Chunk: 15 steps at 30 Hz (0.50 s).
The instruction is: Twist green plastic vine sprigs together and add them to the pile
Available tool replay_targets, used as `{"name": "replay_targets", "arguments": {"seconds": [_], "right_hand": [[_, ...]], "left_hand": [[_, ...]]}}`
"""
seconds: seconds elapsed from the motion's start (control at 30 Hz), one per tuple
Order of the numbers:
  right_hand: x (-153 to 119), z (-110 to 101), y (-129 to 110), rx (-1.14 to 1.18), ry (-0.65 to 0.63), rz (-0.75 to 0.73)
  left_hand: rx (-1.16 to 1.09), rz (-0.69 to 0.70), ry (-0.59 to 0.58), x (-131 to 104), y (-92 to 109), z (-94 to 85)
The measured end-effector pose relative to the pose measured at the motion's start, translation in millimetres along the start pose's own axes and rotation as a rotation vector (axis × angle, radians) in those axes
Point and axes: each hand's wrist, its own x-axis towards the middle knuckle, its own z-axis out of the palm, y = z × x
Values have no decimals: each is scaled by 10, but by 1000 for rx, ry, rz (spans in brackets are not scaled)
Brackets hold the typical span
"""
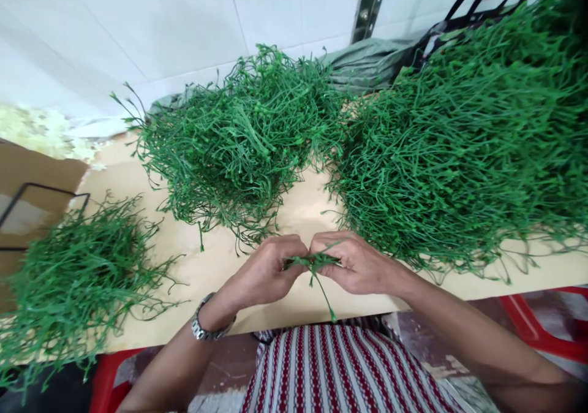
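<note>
My left hand [277,270] and my right hand [351,263] meet near the table's front edge, both closed. Between them they grip a small bunch of thin green stems [313,260], and one stem hangs down from it with a small tuft at its tip. Whether the stems are plastic or real I cannot tell. Beyond my hands lies a tangled heap of such stems [239,137]. A larger heap [459,155] spreads to the right, and a smaller pile [78,278] lies at the left.
The pale table [303,201] runs along a white tiled wall [193,21]. At the left stand a cardboard box [37,174] and a black wire frame [48,187], with pale yellow pieces [32,131] behind. Red stools [528,324] show below the table.
</note>
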Motion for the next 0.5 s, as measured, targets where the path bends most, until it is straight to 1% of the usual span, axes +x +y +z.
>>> {"name": "replay_targets", "arguments": {"seconds": [0.1, 0.17, 0.27, 0.37, 0.4, 0.43, 0.47, 0.5], "right_hand": [[13, -21, -34, 8, -147, -43], [16, -23, -55, 52, -224, -40], [2, -66, -87, 166, -329, -30], [-36, -210, -97, 323, -502, -51], [-48, -272, -90, 357, -528, -47], [-57, -330, -77, 362, -512, -23], [-58, -375, -61, 336, -449, 24], [-53, -400, -44, 294, -354, 80]], "left_hand": [[52, 135, -147, -18, 23, -53], [55, 192, -220, -29, 47, -80], [-2, 241, -302, -51, 88, -121], [-76, 250, -359, -91, 103, -199], [-101, 236, -353, -106, 97, -229], [-125, 211, -328, -119, 87, -256], [-148, 175, -287, -127, 74, -275], [-169, 133, -233, -130, 60, -283]]}}
